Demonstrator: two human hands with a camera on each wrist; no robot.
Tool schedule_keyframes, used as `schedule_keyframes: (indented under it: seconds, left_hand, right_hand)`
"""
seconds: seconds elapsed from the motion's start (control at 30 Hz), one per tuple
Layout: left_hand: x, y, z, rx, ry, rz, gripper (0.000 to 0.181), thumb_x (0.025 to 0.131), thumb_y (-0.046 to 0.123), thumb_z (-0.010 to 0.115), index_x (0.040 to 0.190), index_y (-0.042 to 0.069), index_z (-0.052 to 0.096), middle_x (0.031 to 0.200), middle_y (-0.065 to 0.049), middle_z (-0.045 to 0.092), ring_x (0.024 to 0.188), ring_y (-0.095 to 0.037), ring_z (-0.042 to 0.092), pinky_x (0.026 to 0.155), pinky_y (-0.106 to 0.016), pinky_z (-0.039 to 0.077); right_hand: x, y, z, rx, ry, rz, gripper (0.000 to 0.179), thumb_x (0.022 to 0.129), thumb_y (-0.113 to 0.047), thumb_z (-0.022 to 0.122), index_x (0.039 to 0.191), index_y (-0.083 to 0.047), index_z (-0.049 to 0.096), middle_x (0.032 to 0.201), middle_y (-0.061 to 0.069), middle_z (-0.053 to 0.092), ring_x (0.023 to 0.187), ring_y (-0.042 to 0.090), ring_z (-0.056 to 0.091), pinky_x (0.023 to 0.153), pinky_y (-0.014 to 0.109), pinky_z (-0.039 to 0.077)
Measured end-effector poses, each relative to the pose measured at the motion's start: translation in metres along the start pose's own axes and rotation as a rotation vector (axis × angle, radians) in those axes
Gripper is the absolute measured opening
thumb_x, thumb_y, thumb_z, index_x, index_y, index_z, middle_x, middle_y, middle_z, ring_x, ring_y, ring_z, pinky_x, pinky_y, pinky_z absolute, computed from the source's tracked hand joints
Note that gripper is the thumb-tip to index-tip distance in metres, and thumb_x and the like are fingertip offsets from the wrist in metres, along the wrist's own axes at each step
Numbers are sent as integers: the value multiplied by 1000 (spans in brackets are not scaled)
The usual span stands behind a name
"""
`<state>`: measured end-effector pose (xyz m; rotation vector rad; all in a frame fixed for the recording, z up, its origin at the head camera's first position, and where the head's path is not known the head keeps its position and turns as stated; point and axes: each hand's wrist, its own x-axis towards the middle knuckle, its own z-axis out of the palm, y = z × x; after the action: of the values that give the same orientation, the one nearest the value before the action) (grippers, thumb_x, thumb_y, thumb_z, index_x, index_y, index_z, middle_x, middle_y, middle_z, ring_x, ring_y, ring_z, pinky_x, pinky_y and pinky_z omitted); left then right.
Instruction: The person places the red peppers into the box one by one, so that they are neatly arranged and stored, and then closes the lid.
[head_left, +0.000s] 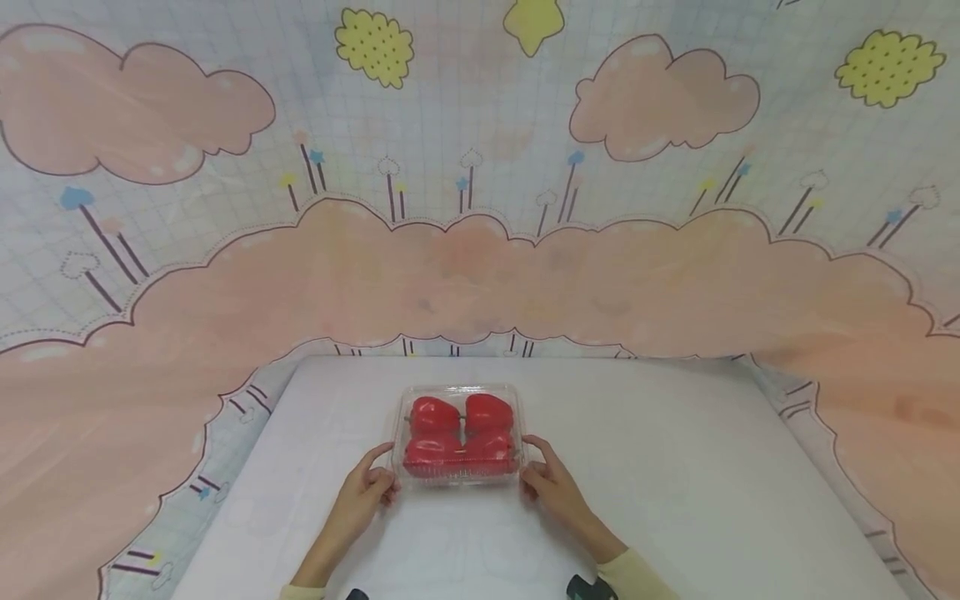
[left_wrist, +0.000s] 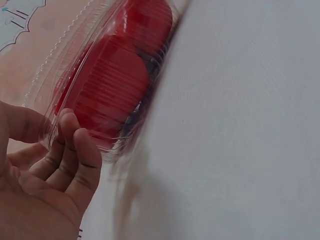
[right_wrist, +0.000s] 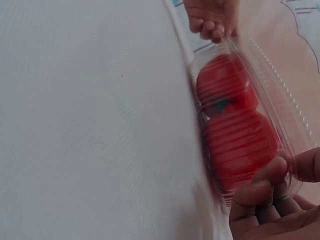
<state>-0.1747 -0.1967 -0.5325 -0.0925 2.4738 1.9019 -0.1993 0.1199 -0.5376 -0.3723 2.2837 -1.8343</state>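
Observation:
A clear plastic clamshell box is on the white table, its lid closed. Inside it lie several glossy red bell peppers, visible through the lid. My left hand grips the box's left edge; in the left wrist view, its thumb and fingertips pinch the rim at the corner. On the opposite side, my right hand holds the right edge, its fingertips at the rim in the right wrist view. Both hands come in from the near side, and the box lies flat between them in the head view.
The white tabletop spreads out around the box. Behind and beside it hangs a curtain printed with clouds and stars. Dark objects show at the bottom edge near the wrists.

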Motion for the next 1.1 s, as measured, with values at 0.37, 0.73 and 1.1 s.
schedule_keyframes:
  seconds: [0.37, 0.73, 1.1]
  left_hand:
    - [1, -2, 0, 0, 35, -2, 53, 92, -7, 50, 144, 2, 45, 75, -14, 64, 59, -8, 52, 52, -20, 48]
    - [3, -4, -1, 6, 61, 10, 52, 91, -7, 50, 143, 0, 46, 75, -15, 64, 58, -8, 53, 52, -20, 49]
    - [7, -2, 1, -3, 80, -78, 52, 96, 2, 49, 147, 10, 42, 83, -15, 68, 65, -11, 58, 58, -23, 53]
  right_hand:
    - [8, 16, 3, 62, 7, 23, 48, 99, -8, 48, 145, -8, 34, 71, 4, 52, 58, 5, 44, 54, 16, 40]
    - [12, 14, 7, 121, 14, 89, 51, 98, -6, 49, 147, -11, 34, 74, 3, 54, 62, 8, 46, 58, 17, 42]
    - [16, 17, 5, 42, 84, 120, 52, 98, -12, 51, 147, -14, 35, 75, 6, 60, 63, 12, 51, 56, 21, 46]
